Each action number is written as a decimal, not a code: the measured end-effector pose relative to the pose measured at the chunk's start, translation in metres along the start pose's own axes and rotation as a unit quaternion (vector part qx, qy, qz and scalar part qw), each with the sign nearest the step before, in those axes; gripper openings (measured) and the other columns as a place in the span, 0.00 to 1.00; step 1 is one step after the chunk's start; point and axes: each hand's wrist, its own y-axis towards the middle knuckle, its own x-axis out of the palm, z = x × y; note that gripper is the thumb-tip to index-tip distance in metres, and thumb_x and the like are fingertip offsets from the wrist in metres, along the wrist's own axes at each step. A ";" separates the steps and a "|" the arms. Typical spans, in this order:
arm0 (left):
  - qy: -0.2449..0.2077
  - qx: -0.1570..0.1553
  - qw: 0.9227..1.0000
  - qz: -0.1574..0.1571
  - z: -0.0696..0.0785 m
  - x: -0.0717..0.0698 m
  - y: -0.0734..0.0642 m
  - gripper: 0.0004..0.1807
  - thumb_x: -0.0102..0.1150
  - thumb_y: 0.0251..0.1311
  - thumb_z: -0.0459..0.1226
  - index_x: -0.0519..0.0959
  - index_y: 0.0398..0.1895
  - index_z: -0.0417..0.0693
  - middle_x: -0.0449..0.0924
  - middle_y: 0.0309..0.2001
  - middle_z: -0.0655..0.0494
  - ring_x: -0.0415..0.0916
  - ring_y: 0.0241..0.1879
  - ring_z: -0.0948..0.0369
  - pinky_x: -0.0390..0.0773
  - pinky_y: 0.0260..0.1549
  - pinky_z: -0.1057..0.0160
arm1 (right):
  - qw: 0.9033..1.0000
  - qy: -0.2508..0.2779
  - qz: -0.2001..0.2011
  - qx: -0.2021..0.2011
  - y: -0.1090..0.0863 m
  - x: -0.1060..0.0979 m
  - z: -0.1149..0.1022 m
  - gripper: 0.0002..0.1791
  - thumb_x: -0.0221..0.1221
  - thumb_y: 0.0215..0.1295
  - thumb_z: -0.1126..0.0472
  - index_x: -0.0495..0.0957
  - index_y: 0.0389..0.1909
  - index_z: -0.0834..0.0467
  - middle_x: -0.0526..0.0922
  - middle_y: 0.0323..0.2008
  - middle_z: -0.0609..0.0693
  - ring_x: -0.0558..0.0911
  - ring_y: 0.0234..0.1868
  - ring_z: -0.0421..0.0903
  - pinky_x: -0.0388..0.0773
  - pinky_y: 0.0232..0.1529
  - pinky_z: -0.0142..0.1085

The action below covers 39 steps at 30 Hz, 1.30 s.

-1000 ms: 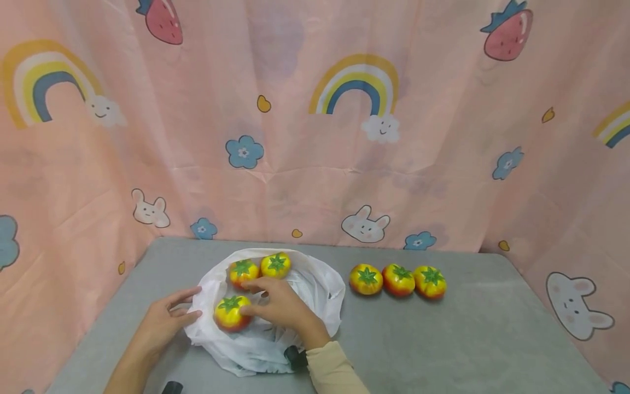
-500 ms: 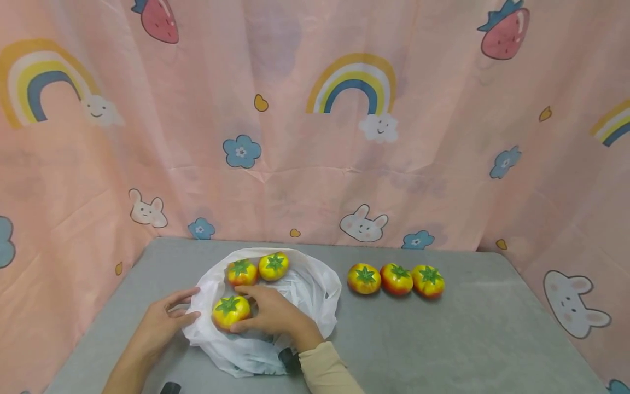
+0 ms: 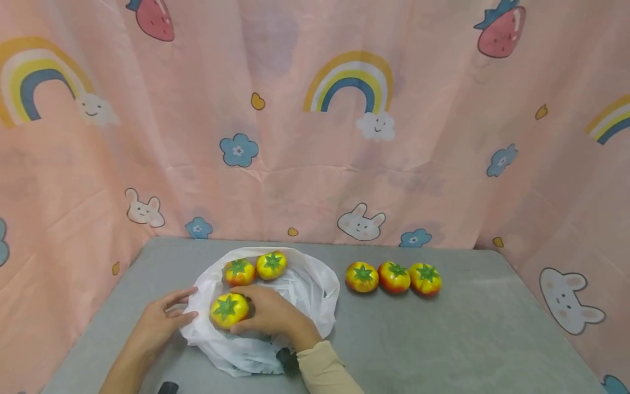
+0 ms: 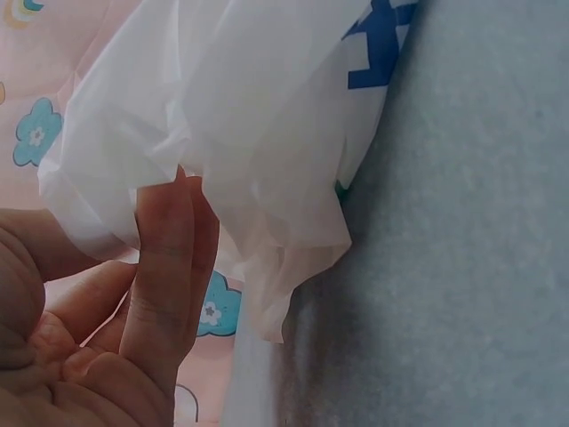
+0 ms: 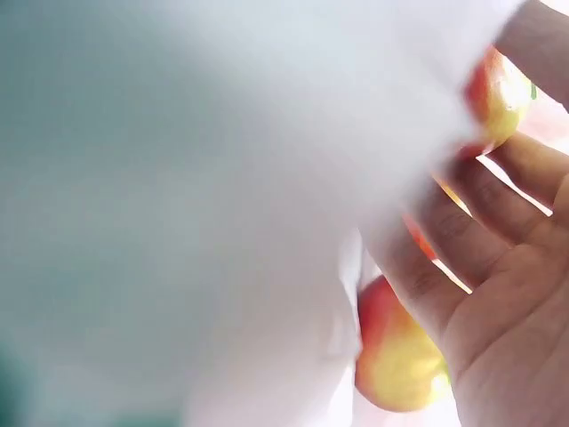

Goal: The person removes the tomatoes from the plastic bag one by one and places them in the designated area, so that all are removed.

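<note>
A white plastic bag [image 3: 246, 358] lies spread on the grey table with its mouth facing up. My left hand [image 3: 159, 323] pinches the left rim of the bag between thumb and fingers; in the left wrist view the thin film [image 4: 258, 116] runs between them. Inside the bag, a yellow-red tomato [image 3: 229, 311] with a green star-shaped top sits at the left. My right hand [image 3: 278, 314] holds this tomato, thumb on the near side and fingers on the far side. Behind it, two more tomatoes, one at left [image 3: 240, 272] and one at right [image 3: 271, 265], rest in the bag.
Right of the bag, three tomatoes stand in a row on the table: left [image 3: 361, 277], middle [image 3: 394, 277] and right [image 3: 425, 279]. A pink patterned curtain [image 3: 295, 191] hangs behind the table [image 3: 467, 339]. Bag film blurs much of the right wrist view.
The right hand has shifted left and its thumb and fingers have closed around the front tomato. The left hand stays at the bag's rim. The head view has shifted slightly.
</note>
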 end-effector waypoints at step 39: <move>-0.003 0.002 1.000 -0.015 -0.001 -0.003 -0.001 0.39 0.69 0.59 0.40 0.65 0.74 0.48 0.61 0.70 0.35 0.70 0.65 0.42 0.67 0.66 0.39 | 0.988 0.045 0.129 0.074 -0.081 -0.047 -0.016 0.42 0.71 0.55 0.42 0.68 0.71 0.45 0.75 0.66 0.43 0.76 0.60 0.45 0.78 0.60 0.46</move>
